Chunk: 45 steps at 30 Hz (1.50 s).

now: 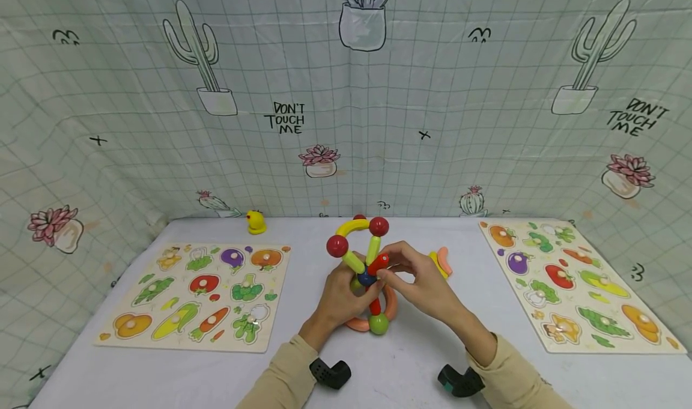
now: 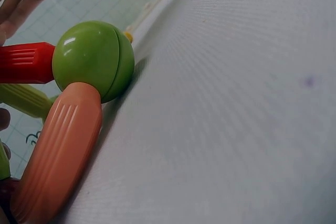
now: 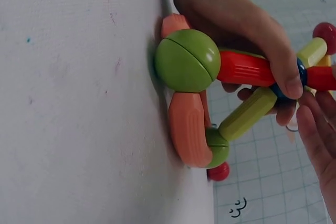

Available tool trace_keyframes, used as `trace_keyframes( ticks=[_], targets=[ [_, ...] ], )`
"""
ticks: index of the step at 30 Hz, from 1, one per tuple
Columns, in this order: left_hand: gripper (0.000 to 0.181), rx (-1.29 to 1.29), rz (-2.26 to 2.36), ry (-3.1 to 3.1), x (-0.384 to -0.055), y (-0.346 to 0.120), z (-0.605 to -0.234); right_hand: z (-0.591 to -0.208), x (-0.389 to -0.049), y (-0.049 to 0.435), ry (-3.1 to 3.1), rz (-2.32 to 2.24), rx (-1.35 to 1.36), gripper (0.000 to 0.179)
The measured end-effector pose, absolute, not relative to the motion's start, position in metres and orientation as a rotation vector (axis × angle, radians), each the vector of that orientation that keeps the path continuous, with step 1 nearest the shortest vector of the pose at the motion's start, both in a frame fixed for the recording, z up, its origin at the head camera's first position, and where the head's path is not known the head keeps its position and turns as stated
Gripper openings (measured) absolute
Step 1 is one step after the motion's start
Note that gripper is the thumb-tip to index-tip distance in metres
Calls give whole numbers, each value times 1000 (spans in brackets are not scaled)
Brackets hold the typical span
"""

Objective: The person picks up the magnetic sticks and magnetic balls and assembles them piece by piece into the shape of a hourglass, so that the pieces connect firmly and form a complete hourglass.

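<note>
A toy structure of balls and rods stands on the table in the head view. Its base has curved orange rods (image 1: 391,304) and a green ball (image 1: 378,324). A red rod (image 3: 244,67) rises from that ball to a blue ball (image 1: 367,278). Above, two yellow-green rods lead to red balls (image 1: 337,246), linked by a curved yellow rod (image 1: 352,226). My left hand (image 1: 339,298) grips the structure around the blue ball, with its thumb near that ball in the right wrist view. My right hand (image 1: 418,280) pinches a second red rod (image 1: 378,263) at the blue ball.
Vegetable puzzle boards lie on the left (image 1: 178,345) and right (image 1: 557,346) of the table. A yellow toy duck (image 1: 256,222) stands near the back edge. Loose curved yellow and orange rods (image 1: 444,261) lie behind my right hand. A patterned cloth (image 1: 346,109) hangs behind.
</note>
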<state>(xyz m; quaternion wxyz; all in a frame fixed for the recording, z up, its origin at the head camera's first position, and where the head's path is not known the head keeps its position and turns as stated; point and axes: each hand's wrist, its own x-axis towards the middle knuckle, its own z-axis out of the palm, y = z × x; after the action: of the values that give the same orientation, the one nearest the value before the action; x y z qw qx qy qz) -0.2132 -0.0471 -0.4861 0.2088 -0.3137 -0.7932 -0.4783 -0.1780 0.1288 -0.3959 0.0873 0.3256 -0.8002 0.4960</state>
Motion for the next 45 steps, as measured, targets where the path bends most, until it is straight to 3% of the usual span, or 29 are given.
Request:
trace_keyframes(
  ticks=[14, 29, 45],
  targets=[
    [28, -844, -1307, -2216, -215, -54, -484, -397, -186, 128, -2456, 1446, 1011, 23],
    [26, -802, -1335, -2242, -216, -58, -481, -429, -225, 146, -2514, 1334, 906, 11],
    [26, -855, -1387, -2230, -212, -47, -486, -427, -264, 146, -2666, 907, 940, 17]
  ],
)
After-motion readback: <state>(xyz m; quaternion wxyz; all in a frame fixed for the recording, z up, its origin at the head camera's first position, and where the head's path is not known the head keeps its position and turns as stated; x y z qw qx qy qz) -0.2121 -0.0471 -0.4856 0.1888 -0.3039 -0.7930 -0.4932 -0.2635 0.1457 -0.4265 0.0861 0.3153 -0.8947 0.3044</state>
